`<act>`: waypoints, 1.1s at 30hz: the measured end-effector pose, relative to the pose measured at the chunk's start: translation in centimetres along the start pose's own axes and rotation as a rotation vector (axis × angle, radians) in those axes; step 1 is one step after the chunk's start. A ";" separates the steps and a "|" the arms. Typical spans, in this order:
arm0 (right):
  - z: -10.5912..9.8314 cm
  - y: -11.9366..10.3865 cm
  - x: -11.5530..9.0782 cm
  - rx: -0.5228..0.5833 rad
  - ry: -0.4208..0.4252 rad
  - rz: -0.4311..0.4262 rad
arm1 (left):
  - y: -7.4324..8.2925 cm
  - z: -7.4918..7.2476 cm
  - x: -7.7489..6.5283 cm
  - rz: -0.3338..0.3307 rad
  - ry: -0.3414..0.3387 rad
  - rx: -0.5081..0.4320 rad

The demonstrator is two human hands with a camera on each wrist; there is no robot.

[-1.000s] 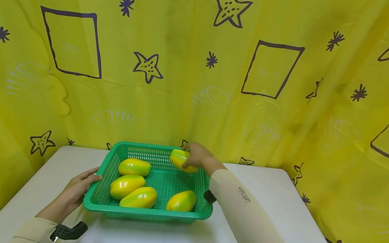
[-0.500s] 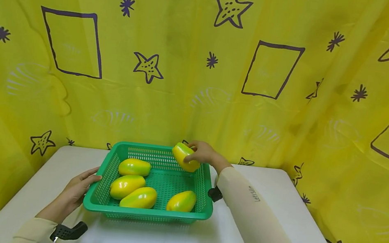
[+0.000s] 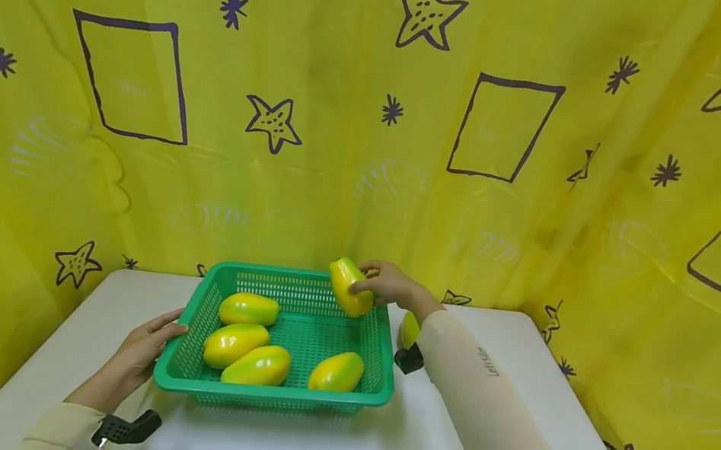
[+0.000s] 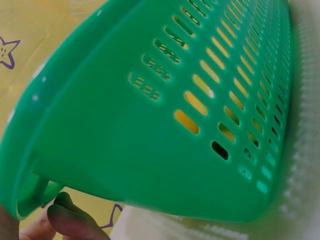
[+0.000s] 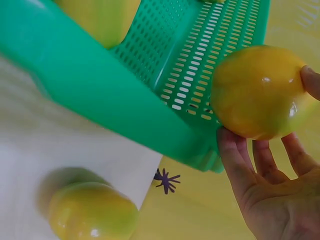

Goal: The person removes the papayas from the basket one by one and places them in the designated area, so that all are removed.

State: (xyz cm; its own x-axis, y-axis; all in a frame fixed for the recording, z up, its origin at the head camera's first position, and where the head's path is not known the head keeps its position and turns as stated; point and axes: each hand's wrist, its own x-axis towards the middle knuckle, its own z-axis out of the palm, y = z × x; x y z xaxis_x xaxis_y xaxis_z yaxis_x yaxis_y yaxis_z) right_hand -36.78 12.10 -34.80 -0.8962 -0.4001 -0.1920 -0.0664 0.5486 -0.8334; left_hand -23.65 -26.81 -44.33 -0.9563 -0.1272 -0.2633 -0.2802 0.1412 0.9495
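My right hand (image 3: 390,284) grips a yellow-green papaya (image 3: 349,289) at the far right corner of a green slotted basket (image 3: 270,395). In the right wrist view, fingers (image 5: 235,160) and thumb curl round the held papaya (image 5: 262,92), which overlaps the basket's rim. My left hand (image 3: 142,348) holds the basket's left rim, thumb on top; the left wrist view shows fingertips (image 4: 72,220) under the rim. Inside the basket, papayas (image 3: 236,346) lie at the left, and one papaya (image 3: 337,372) sits at the front right.
Another papaya (image 3: 410,330) lies on the white table (image 3: 481,350) right of the basket, partly hidden behind the right wrist; the right wrist view shows this papaya (image 5: 92,212) too. A yellow patterned curtain (image 3: 336,198) surrounds the table at the back and sides.
My right hand has moved slightly right and up with its papaya, which has turned from lying flat to tilted more upright. A papaya on the table now shows beside the right wrist. Left hand unchanged.
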 end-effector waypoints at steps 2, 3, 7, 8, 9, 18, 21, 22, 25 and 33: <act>-0.2 0.1 -0.1 0.016 -0.002 0.014 | 0.0 0.0 0.0 -0.001 -0.002 0.005; -0.3 0.2 -0.1 0.019 -0.002 0.020 | 0.1 0.0 0.0 -0.002 -0.003 0.008; -0.7 0.4 -0.3 0.019 -0.001 0.043 | 0.2 -0.1 0.0 -0.004 -0.003 0.008; -0.8 0.4 -0.4 0.012 0.000 0.044 | 0.2 0.0 -0.1 -0.004 -0.003 0.006; -0.9 0.5 -0.4 0.009 0.000 0.046 | 0.2 0.0 -0.1 -0.005 -0.002 0.005; -1.8 0.8 -1.1 0.068 -0.013 0.058 | 0.2 0.0 -0.1 0.000 -0.003 0.014; -2.1 0.8 -1.2 0.093 -0.016 0.061 | 0.3 -0.1 -0.1 -0.002 -0.007 0.016; -2.2 0.8 -1.2 0.098 -0.015 0.062 | 0.3 -0.1 -0.1 -0.002 -0.008 0.016; -2.4 0.9 -1.4 0.104 -0.013 0.067 | 0.3 -0.1 -0.1 -0.005 -0.009 0.015; -3.0 1.6 -1.2 0.103 0.002 0.070 | 0.3 -0.1 -0.1 -0.010 -0.008 0.015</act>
State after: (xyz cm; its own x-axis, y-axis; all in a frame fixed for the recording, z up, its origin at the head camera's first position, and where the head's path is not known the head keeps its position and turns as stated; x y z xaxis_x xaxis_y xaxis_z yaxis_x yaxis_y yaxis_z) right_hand -37.06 15.63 -34.34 -0.8977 -0.3624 -0.2504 0.0412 0.4969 -0.8668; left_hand -23.68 -26.82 -44.00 -0.9540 -0.1206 -0.2744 -0.2911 0.1550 0.9440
